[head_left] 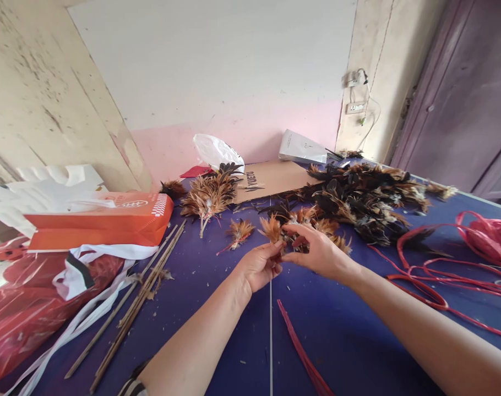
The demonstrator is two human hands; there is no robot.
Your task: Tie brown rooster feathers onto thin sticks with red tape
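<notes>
Near the middle of the blue bench, the person's two hands meet over a small feather bunch of tan and brown plumes. The left hand has its grip pinched on the quill ends of the bunch, fingertips pressed together. The right hand touches the same bunch from the other side. Its thumb and lower fingers close at the quills just beside the left fingertips, while its index finger stretches out over the plumes.

Just beyond the hands, toward the far right corner, lies a loose feather pile, dark brown and rust. Two tied tufts lie toward the far edge, left of the hands. A bundle of thin sticks lies slantwise toward the left edge, beside an orange box and a red plastic bag. Red cord loops along the right edge, and a red strip lies near the front edge between the forearms. A cardboard sheet lies at the far edge.
</notes>
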